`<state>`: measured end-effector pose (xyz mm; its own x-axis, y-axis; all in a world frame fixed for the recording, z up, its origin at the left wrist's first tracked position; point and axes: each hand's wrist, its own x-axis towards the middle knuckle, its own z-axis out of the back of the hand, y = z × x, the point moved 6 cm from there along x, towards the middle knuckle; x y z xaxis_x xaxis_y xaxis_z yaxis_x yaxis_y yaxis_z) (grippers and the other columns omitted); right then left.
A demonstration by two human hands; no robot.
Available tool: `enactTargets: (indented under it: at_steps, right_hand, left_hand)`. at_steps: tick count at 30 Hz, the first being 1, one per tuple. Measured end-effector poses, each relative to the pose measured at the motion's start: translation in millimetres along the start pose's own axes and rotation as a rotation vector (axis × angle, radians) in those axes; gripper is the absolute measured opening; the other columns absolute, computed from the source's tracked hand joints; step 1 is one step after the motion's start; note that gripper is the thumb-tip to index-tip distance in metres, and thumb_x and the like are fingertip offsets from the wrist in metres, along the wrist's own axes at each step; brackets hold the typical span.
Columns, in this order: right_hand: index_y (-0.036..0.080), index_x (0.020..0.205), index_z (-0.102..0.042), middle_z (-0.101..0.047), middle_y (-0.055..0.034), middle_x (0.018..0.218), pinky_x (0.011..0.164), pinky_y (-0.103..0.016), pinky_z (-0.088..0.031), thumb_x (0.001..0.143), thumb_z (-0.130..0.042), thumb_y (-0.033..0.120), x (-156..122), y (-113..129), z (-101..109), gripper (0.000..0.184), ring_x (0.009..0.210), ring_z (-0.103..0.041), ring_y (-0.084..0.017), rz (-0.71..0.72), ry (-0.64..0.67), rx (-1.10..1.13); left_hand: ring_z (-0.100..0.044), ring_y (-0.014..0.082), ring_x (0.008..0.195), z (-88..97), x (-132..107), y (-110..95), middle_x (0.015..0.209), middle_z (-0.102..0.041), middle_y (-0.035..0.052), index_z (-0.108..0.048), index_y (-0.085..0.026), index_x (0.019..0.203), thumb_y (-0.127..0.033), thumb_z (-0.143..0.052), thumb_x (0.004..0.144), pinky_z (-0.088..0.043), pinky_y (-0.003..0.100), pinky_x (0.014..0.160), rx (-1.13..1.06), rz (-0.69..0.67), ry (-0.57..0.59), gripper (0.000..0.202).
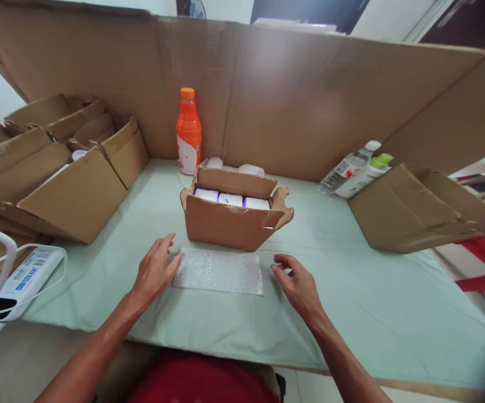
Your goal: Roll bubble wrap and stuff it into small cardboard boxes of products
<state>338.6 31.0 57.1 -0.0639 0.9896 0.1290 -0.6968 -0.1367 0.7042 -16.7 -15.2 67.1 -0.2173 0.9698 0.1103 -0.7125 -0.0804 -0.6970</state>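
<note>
A sheet of bubble wrap (221, 271) lies flat on the table in front of me. My left hand (157, 267) is at its left end, fingers apart, the thumb at or just over the edge; whether it touches I cannot tell. Off the right end, my right hand (296, 282) hovers with curled but parted fingers and holds nothing. Just behind the wrap stands an open cardboard box (225, 224). Three white-topped packs with purple edges (231, 200) sit side by side inside it.
An orange bottle (189, 134) stands at the back by a tall cardboard wall (301, 101). Open cartons (78, 196) crowd the left, above a white power strip (32, 277). On the right, a clear bottle (345, 170) and a green-capped bottle (364, 178) lean near another carton (406, 212).
</note>
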Motion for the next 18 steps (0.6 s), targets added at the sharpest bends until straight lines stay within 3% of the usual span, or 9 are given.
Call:
enactTargets:
  at_steps: [2,6,9,11,14,16,18]
  right_hand:
    - [0.021,0.107,-0.068,-0.073,-0.0111,0.105,0.082,-0.043,-0.053,0.090,-0.053,0.034,-1,25,-9,0.026,0.093,-0.068,-0.026,0.179,0.005,-0.070]
    - [0.022,0.119,-0.067,-0.067,-0.0126,0.127,0.098,-0.047,-0.047,0.092,-0.055,0.023,-15,91,-70,0.030,0.117,-0.060,-0.028,0.588,0.326,-0.156]
    - [0.023,0.122,-0.067,-0.061,-0.0107,0.139,0.102,-0.049,-0.042,0.092,-0.059,0.025,-26,96,-95,0.030,0.128,-0.054,-0.030,0.669,0.498,-0.233]
    - [0.023,0.118,-0.069,-0.063,-0.0103,0.137,0.103,-0.049,-0.041,0.096,-0.055,0.027,-26,73,-81,0.026,0.128,-0.054,-0.029,0.584,0.425,-0.249]
    - [0.021,0.104,-0.072,-0.071,-0.0117,0.121,0.095,-0.048,-0.045,0.099,-0.047,0.031,-21,25,-37,0.027,0.115,-0.062,-0.029,0.398,0.194,-0.268]
    - [0.020,0.101,-0.072,-0.072,-0.0117,0.115,0.091,-0.046,-0.047,0.098,-0.047,0.035,-19,5,-15,0.029,0.108,-0.064,-0.029,0.324,0.087,-0.298]
    - [0.020,0.106,-0.071,-0.072,-0.0121,0.115,0.091,-0.047,-0.047,0.095,-0.050,0.038,-17,-1,-11,0.030,0.108,-0.063,-0.030,0.287,0.039,-0.345]
  left_hand:
    - [-0.065,0.0201,0.091,3.2,-10,-13,0.111,-0.065,0.0082,-0.058,-0.019,0.128,-0.031,-0.050,0.092,-0.053,0.035,0.083,0.066,-0.144,-0.066,0.038]
    - [-0.065,0.0215,0.095,-24.5,-23,-32,0.102,-0.067,0.0070,-0.064,-0.021,0.117,-0.018,-0.047,0.094,-0.052,0.034,0.086,0.220,-0.326,0.103,0.030]
    - [-0.064,0.0226,0.092,-45.9,-23,-25,0.096,-0.066,0.0072,-0.068,-0.021,0.109,-0.014,-0.050,0.090,-0.052,0.034,0.082,0.323,-0.296,0.180,0.026]
    - [-0.063,0.0220,0.092,-51.0,-22,-20,0.095,-0.065,0.0063,-0.068,-0.022,0.107,-0.015,-0.051,0.090,-0.052,0.033,0.082,0.320,-0.284,0.182,0.025]
    - [-0.063,0.0196,0.091,-45.9,-22,-17,0.098,-0.065,0.0050,-0.067,-0.023,0.108,-0.015,-0.050,0.090,-0.051,0.030,0.081,0.245,-0.283,0.167,0.027]
    - [-0.063,0.0205,0.094,-33.9,-22,-15,0.105,-0.065,0.0069,-0.066,-0.022,0.112,-0.018,-0.049,0.090,-0.051,0.032,0.084,0.218,-0.265,0.083,0.028]
    - [-0.061,0.0252,0.101,-21.0,-22,-11,0.112,-0.064,0.0110,-0.066,-0.020,0.115,-0.023,-0.052,0.091,-0.050,0.038,0.090,0.273,-0.222,-0.039,0.028]
